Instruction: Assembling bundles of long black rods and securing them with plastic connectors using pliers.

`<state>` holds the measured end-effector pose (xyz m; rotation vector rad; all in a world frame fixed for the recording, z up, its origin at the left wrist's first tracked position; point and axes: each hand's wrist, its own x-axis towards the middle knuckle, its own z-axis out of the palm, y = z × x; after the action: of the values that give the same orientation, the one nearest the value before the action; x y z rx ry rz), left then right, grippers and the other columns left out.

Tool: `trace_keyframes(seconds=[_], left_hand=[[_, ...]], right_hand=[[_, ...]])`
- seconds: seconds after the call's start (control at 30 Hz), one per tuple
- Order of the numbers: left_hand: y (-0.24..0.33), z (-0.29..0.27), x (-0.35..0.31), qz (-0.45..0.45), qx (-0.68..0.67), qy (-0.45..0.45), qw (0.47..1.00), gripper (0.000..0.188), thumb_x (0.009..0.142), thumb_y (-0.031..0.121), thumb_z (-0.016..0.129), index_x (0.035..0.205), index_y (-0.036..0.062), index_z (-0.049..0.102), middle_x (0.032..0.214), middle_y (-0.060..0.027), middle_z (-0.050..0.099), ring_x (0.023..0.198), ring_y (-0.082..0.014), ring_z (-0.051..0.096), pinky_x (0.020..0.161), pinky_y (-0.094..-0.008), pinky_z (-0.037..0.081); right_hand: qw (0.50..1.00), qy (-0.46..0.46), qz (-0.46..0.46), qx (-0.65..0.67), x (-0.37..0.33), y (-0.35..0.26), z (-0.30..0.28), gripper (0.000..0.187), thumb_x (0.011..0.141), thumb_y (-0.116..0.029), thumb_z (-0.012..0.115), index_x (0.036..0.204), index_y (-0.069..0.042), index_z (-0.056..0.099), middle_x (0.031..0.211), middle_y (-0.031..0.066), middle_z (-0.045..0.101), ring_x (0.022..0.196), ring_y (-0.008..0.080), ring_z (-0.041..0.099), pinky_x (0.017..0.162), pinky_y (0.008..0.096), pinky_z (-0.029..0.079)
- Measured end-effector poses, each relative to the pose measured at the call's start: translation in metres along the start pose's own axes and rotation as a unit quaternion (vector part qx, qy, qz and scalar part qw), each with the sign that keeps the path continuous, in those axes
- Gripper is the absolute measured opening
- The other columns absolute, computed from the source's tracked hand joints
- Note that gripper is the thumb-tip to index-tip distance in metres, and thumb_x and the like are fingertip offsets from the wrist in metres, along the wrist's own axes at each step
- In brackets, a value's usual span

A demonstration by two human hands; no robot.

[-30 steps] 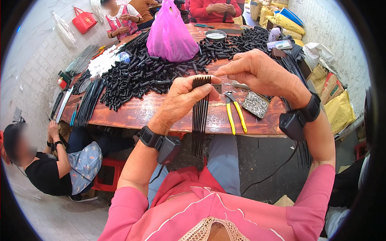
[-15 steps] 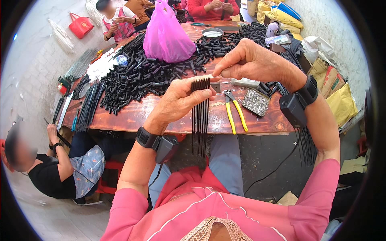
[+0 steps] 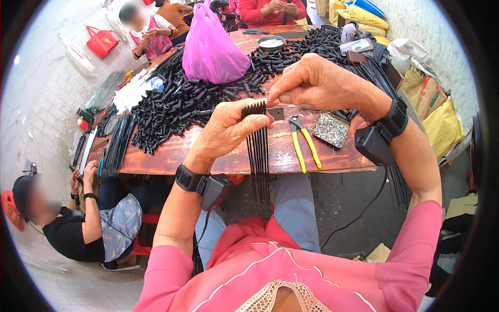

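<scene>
L hand (image 3: 228,125) grips a flat row of slender black rods (image 3: 258,156), thumb across the near face, fingers behind; rods hang down past the worktop's (image 3: 166,158) front edge, darker upper ends just above the thumb. R hand (image 3: 327,86) is pinched, thumb to forefinger, on what looks like a thin pale strand (image 3: 272,100) right beside those ends; exact contact too small to tell.

Rods prob. held side by side so ea. upper end stays exposed & in line; long tails hang free, prob. b/c that keeps them clear of both hands. R wrist is bent over, likely so the fingertips come in from the side w/o blocking the view. Yellow-handled pliers (image 3: 305,148) lie btwn the hands' reach, handles toward the person, prob. for quick pickup; tin of small silvery pcs (image 3: 331,130) sits just R of them, also handy. Black tube pcs (image 3: 179,112) are heaped farther back, around the pink plastic bag (image 3: 214,52), maybe to leave the front strip free.

Vs. 0.5 s ago: R fingertips have shifted L, closer to the rod ends; rods & L hand also a bit farther L of the pliers. Grip on rods same. Pliers & tin unmoved on the worktop.
</scene>
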<state>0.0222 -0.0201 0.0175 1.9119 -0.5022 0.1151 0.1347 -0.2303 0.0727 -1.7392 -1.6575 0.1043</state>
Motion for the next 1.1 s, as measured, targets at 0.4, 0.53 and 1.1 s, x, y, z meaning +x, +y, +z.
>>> trace_keyframes(seconds=[0.4, 0.53, 1.1], left_hand=[[0.002, 0.0, 0.005, 0.025, 0.069, -0.001, 0.997, 0.038, 0.095, 0.028, 0.058, 0.109, -0.0054, 0.067, 0.088, -0.0096, 0.072, 0.083, -0.0153, 0.068, 0.077, -0.0294, 0.055], [-0.001, 0.0, 0.008, 0.011, 0.065, 0.005, 0.998, 0.039, 0.095, 0.03, 0.058, 0.11, -0.0052, 0.067, 0.085, -0.0087, 0.071, 0.082, -0.0149, 0.068, 0.077, -0.0291, 0.055], [-0.002, 0.01, 0.013, -0.017, 0.016, 0.021, 1.0, 0.032, 0.095, 0.023, 0.059, 0.109, -0.0047, 0.067, 0.086, -0.0107, 0.072, 0.082, -0.0172, 0.069, 0.075, -0.0293, 0.056]], right_hand=[[0.999, 0.004, 0.031, -0.016, -0.004, -0.002, 0.0, 0.019, 0.079, -0.003, 0.068, 0.098, -0.003, 0.073, 0.086, 0.0121, 0.07, 0.078, 0.0227, 0.064, 0.07, 0.0327, 0.05], [0.991, 0.023, -0.033, -0.13, -0.003, -0.002, -0.003, 0.018, 0.08, -0.003, 0.069, 0.097, -0.003, 0.073, 0.084, 0.0113, 0.07, 0.074, 0.0204, 0.062, 0.066, 0.0329, 0.049], [0.995, 0.074, 0.066, -0.016, -0.008, -0.001, 0.009, 0.026, 0.074, 0.005, 0.061, 0.098, 0.003, 0.067, 0.068, 0.0066, 0.062, 0.064, 0.0117, 0.058, 0.059, 0.0279, 0.046]])
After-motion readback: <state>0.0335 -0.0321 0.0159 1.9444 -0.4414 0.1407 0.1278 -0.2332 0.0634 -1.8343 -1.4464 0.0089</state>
